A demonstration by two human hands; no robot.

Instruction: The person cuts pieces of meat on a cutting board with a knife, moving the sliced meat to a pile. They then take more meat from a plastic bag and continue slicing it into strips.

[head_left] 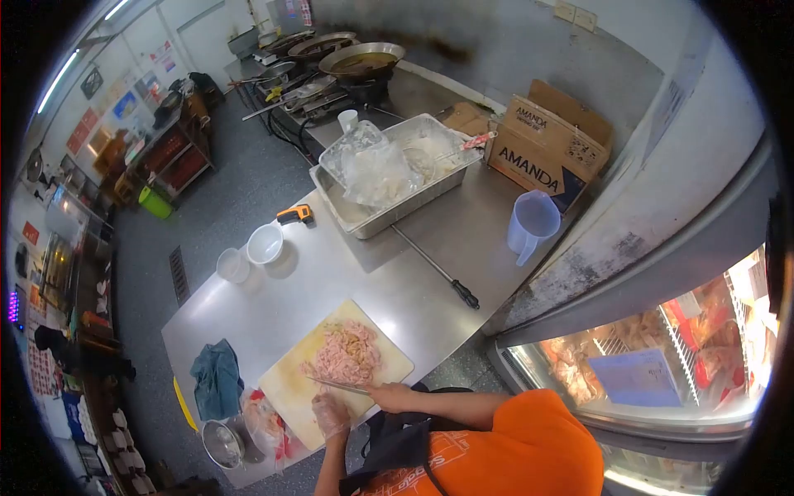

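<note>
My right hand grips a knife, its blade lying along the near edge of the pile of chopped pale pink meat. Under both is a white cutting board, stained yellowish. In a clear plastic glove, my left hand rests at the board's near edge, just below the blade. Its fingers are curled in, and anything inside them is hidden. Left of the board lies a plastic bag with red marks, beside a metal bowl.
A blue-green cloth, white bowl, clear tub and orange-black thermometer gun sit leftward. Farther back are a metal tray, black-handled rod, plastic jug and cardboard box. A lit glass-fronted fridge stands right.
</note>
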